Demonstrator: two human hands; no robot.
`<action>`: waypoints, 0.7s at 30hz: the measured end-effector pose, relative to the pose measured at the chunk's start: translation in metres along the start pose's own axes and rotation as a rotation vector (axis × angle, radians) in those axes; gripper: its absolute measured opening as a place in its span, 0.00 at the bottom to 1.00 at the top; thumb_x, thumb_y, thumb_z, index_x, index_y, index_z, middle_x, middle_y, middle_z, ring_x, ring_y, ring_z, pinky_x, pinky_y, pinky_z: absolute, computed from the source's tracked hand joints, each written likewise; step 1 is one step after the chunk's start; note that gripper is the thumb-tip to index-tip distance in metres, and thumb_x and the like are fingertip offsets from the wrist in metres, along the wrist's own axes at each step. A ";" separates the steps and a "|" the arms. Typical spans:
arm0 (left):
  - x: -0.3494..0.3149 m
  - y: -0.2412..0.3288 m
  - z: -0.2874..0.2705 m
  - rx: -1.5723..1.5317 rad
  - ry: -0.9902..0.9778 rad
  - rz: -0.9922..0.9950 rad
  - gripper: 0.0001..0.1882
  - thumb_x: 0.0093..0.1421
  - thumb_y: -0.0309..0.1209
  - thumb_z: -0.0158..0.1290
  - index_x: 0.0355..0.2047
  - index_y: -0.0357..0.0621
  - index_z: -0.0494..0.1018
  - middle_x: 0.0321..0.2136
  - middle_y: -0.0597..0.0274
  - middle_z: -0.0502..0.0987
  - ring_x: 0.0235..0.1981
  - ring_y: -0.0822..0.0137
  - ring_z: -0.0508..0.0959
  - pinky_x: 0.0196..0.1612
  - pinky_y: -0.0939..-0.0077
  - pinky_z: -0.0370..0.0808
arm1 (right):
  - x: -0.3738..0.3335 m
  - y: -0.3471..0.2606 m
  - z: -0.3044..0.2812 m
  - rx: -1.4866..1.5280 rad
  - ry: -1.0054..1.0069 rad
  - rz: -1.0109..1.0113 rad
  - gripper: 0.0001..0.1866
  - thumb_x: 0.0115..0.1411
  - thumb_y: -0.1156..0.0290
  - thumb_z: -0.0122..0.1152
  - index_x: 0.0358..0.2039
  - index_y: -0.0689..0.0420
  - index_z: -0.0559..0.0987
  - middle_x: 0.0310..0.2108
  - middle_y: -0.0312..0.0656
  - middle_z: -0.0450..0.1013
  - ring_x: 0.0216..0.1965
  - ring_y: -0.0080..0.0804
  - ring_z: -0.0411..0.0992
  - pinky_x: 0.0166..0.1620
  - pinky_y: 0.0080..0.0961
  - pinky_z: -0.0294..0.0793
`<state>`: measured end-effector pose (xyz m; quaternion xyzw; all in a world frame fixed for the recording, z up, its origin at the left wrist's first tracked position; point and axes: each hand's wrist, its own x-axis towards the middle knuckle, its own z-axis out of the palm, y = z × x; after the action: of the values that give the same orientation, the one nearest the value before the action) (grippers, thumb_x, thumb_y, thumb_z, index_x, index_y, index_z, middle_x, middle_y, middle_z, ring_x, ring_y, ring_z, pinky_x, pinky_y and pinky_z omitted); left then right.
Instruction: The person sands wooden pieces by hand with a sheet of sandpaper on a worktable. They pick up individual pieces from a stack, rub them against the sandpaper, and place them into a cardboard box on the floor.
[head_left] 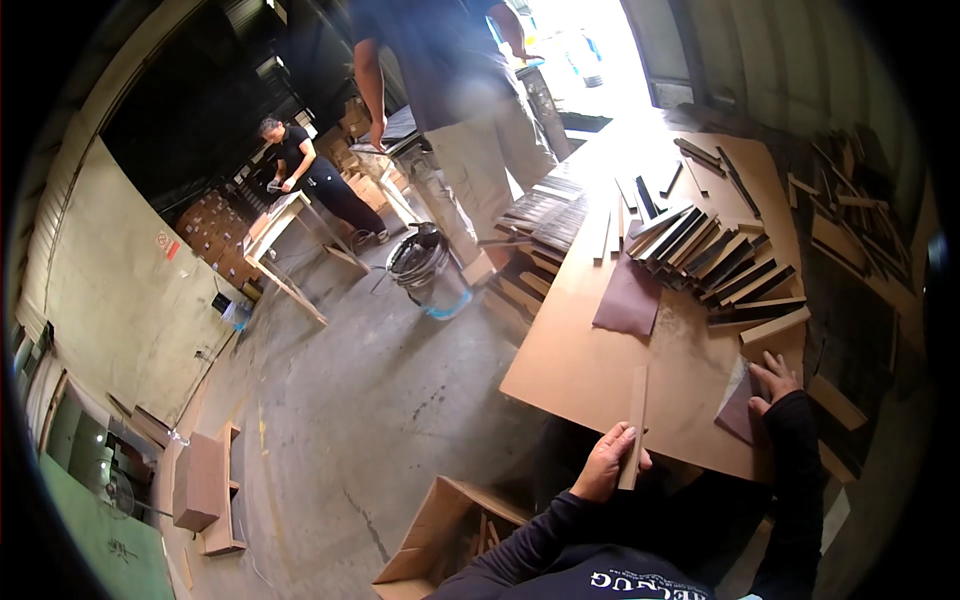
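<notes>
My left hand (605, 463) grips a thin wooden strip (637, 405) near its lower end, and the strip points away from me over the table edge. On the right, my right hand (775, 383) is open, fingers apart, at the edge of a folded piece of brown sandpaper (738, 410) with a pale back showing. Its thumb appears to touch the sandpaper. A second brown sandpaper sheet (628, 295) lies farther off. Beyond it, several wooden strips with dark faces (705, 250) are heaped in a leaning row. One pale strip (775, 326) lies just past my right hand.
The brown board tabletop (560, 365) ends close before me. Below left stands an open cardboard box (430, 530) with strips inside. More wood pieces (860, 215) are piled at right. A bucket (430, 270), a standing person (440, 80) and another person at a bench (315, 180) are farther off.
</notes>
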<state>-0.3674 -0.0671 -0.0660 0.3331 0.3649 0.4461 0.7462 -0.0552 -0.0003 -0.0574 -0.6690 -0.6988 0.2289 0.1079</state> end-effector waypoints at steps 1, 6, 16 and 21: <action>0.001 0.001 0.001 -0.011 0.010 -0.018 0.16 0.64 0.40 0.34 0.41 0.42 0.65 0.19 0.62 0.72 0.18 0.76 0.69 0.23 0.87 0.65 | -0.001 0.002 0.000 0.001 -0.003 0.016 0.32 0.42 0.64 0.61 0.51 0.46 0.67 0.61 0.44 0.48 0.62 0.45 0.42 0.61 0.47 0.40; -0.011 0.003 -0.006 -0.038 0.039 -0.015 0.21 0.64 0.42 0.31 0.47 0.41 0.64 0.19 0.64 0.71 0.17 0.77 0.66 0.21 0.88 0.64 | -0.004 0.000 0.006 0.006 0.017 0.006 0.32 0.42 0.64 0.62 0.51 0.46 0.67 0.61 0.44 0.48 0.63 0.44 0.41 0.61 0.46 0.40; 0.016 0.035 0.026 0.183 0.178 0.125 0.18 0.61 0.39 0.39 0.40 0.37 0.69 0.24 0.64 0.71 0.24 0.75 0.69 0.30 0.82 0.67 | 0.024 0.018 0.024 -0.007 0.248 -0.352 0.32 0.40 0.64 0.60 0.50 0.48 0.67 0.57 0.52 0.54 0.58 0.54 0.51 0.55 0.45 0.55; 0.045 0.018 0.036 -0.137 0.032 -0.093 0.17 0.63 0.37 0.35 0.42 0.36 0.66 0.15 0.69 0.60 0.11 0.77 0.58 0.15 0.84 0.55 | 0.005 0.014 -0.001 -0.147 0.109 0.024 0.35 0.44 0.51 0.59 0.53 0.47 0.65 0.60 0.42 0.52 0.61 0.43 0.46 0.59 0.49 0.43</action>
<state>-0.3298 -0.0257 -0.0439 0.2569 0.3604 0.4400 0.7813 -0.0432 0.0050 -0.0637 -0.6951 -0.6986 0.1414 0.0935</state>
